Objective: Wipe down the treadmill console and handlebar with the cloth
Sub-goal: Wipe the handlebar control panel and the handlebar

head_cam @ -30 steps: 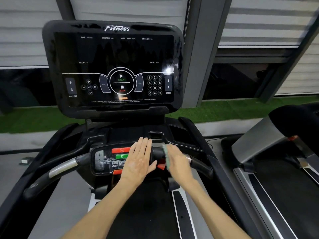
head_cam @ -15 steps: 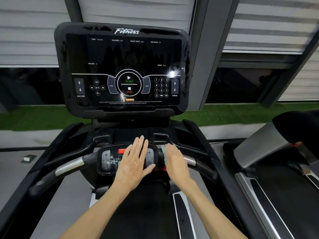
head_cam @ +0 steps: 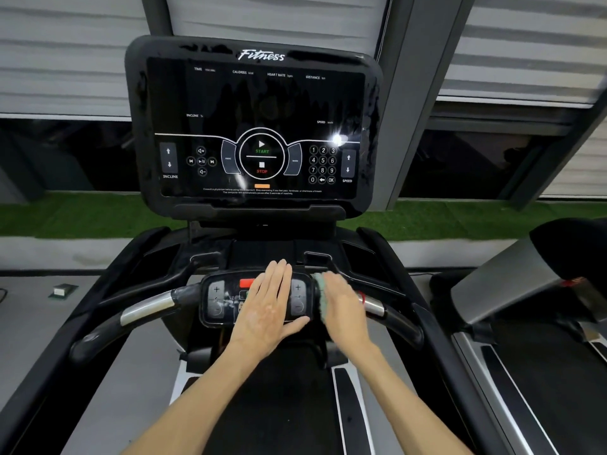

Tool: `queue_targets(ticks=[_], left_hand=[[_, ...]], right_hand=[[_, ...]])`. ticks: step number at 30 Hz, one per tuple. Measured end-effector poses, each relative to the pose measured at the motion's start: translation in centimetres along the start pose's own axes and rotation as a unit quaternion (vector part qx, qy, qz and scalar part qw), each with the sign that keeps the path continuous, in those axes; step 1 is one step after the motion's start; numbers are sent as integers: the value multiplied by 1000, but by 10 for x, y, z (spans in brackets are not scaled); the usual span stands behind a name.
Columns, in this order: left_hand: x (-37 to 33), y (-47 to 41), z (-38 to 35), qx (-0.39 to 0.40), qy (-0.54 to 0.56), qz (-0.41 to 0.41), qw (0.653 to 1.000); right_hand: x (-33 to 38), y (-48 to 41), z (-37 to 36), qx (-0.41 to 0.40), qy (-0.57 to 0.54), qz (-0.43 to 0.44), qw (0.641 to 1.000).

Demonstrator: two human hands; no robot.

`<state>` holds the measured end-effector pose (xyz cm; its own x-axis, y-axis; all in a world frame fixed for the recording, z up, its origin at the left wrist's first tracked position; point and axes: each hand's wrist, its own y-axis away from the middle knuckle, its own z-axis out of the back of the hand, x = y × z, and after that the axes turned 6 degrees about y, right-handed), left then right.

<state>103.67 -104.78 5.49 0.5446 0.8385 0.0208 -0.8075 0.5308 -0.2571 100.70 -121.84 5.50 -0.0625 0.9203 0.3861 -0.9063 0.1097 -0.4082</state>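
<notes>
The black treadmill console [head_cam: 253,126] stands ahead, its dark screen showing START and STOP marks. Below it a curved handlebar [head_cam: 147,307] with silver sections runs left to right, carrying a small button panel [head_cam: 216,300] in the middle. My left hand [head_cam: 269,307] lies flat on that panel with straight fingers. My right hand [head_cam: 345,307] presses a pale green cloth [head_cam: 320,290] against the handlebar just right of the panel. Most of the cloth is hidden under the hand, which looks blurred.
A second treadmill [head_cam: 525,290] stands close on the right. Green artificial turf [head_cam: 460,218] runs behind the machines under shuttered windows. A small box [head_cam: 62,289] lies on the grey floor at the left. The black running belt [head_cam: 279,405] lies below my arms.
The view has shifted so the console sits further right. My right hand with the cloth has slid slightly along the bar; my left hand stays flat on the panel.
</notes>
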Motion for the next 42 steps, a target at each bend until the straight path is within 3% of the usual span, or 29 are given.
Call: queue_targets(ticks=[6, 9, 12, 15, 20, 22, 26, 30, 37, 42], left_hand=[[3, -1, 1, 10, -12, -12, 1000], [1, -1, 0, -1, 7, -11, 1000], [0, -1, 2, -8, 8, -9, 1000], [0, -1, 2, -20, 15, -9, 1000], [-1, -1, 3, -12, 9, -10, 1000], [-1, 0, 3, -13, 3, -11, 1000], [-1, -1, 2, -17, -7, -11, 1000], [-1, 0, 1, -17, -2, -11, 1000], [-1, -1, 2, -20, 2, -11, 1000], [-2, 0, 3, -16, -10, -11, 1000]], right_hand=[[2, 24, -8, 8, -28, -17, 999], [-5, 41, -14, -15, 34, 21, 999], [-5, 23, -8, -6, 5, 38, 999], [-2, -10, 2, 43, 12, 40, 998], [-9, -41, 10, 212, 31, 1, 977], [-11, -39, 14, 196, 26, 21, 980], [-14, -3, 14, 84, -60, 98, 990], [-22, 26, -2, -10, 21, 106, 994], [-17, 6, -8, 19, 48, 65, 997], [-30, 1, -1, 56, 34, 86, 994]])
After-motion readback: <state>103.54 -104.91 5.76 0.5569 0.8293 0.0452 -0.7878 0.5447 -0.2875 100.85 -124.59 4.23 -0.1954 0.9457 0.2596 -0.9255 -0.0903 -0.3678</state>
